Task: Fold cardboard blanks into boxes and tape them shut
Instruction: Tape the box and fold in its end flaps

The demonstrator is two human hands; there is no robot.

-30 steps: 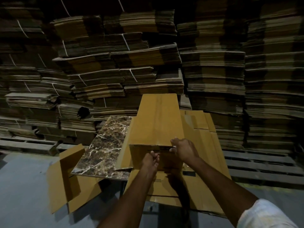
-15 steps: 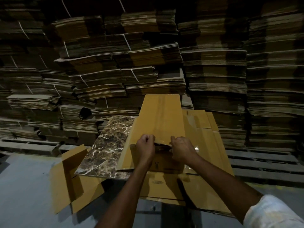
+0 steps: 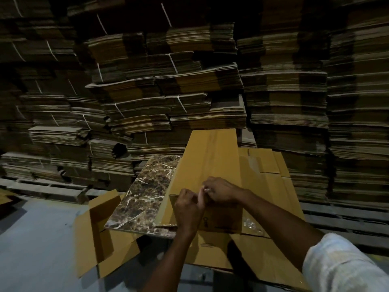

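A long folded cardboard box [image 3: 210,157] lies on a pile of flat blanks [image 3: 273,186], its near end face [image 3: 223,218] turned toward me. Both hands meet at the top edge of that end. My right hand [image 3: 223,191] pinches a small shiny bit of clear tape [image 3: 207,189] with its fingertips. My left hand [image 3: 188,208] is curled in front of the end face, and its fingertips pinch the same bit of tape from the left. How far the tape runs over the box is hidden by my hands.
A brown marble-patterned tabletop [image 3: 143,199] shows left of the box. An open, part-folded box [image 3: 101,239] leans below its left edge over the grey floor [image 3: 31,239]. Tall bundled stacks of blanks [image 3: 168,91] on wooden pallets [image 3: 42,186] wall the back. Crumpled clear film [image 3: 250,225] lies at right.
My left hand rose from the lower end face to the box's top edge. Both hands then closed together there, fingertips meeting over the tape.
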